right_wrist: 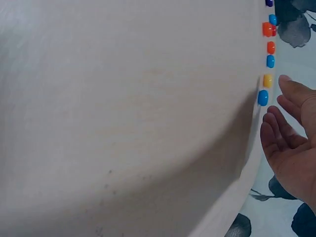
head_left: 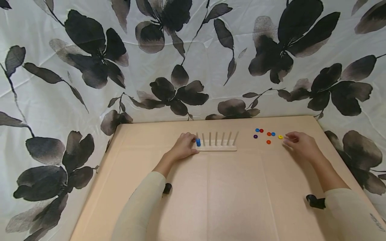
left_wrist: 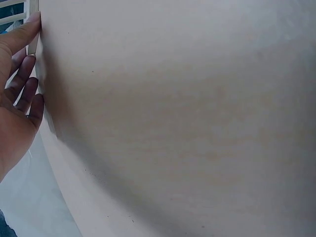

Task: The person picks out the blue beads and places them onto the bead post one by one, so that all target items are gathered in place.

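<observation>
A wooden peg rack [head_left: 217, 149] with several upright pegs stands toward the back of the table. Blue beads [head_left: 198, 142] sit on its leftmost peg. My left hand [head_left: 184, 146] grips the rack's left end, the thumb at the front edge. In the left wrist view only a corner of the rack [left_wrist: 32, 44] shows past the fingers. On the right, my right hand [head_left: 301, 144] hovers beside a yellow bead [head_left: 280, 137], fingers loosely bent, nothing seen in them. The right wrist view shows a blue bead [right_wrist: 263, 98] close to the fingertips; the head view hides it.
Loose beads lie between rack and right hand: a purple one [head_left: 255, 136], a red one [head_left: 261, 131], orange ones [head_left: 268, 142] and blue ones [head_left: 273, 134]. The pale table [head_left: 235, 194] ends at a floral cloth [head_left: 193, 60] behind.
</observation>
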`<action>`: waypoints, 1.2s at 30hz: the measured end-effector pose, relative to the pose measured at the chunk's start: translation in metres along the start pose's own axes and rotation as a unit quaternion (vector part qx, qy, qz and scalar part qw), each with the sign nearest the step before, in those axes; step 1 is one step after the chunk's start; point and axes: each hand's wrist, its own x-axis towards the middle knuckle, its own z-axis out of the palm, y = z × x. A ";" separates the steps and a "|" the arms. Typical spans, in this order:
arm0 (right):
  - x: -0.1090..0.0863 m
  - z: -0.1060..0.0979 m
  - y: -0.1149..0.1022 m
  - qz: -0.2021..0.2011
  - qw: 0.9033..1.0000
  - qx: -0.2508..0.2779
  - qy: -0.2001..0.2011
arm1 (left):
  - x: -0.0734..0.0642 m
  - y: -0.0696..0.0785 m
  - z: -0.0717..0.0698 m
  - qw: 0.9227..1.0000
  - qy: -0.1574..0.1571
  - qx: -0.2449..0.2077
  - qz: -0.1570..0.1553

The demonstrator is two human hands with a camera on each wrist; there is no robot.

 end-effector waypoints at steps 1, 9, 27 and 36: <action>0.000 0.001 0.002 0.000 1.000 -0.005 0.000 | 0.000 0.000 0.000 1.000 -0.001 0.001 -0.001; 0.002 0.006 0.011 0.007 1.000 -0.016 0.014 | -0.001 0.000 0.000 1.000 0.001 -0.001 -0.003; 0.002 0.010 0.012 -0.006 0.999 -0.027 0.034 | 0.000 0.005 -0.003 1.000 0.000 -0.001 -0.005; -0.003 0.012 -0.004 -0.004 0.999 -0.012 0.038 | -0.002 0.003 -0.002 1.000 0.001 -0.006 -0.004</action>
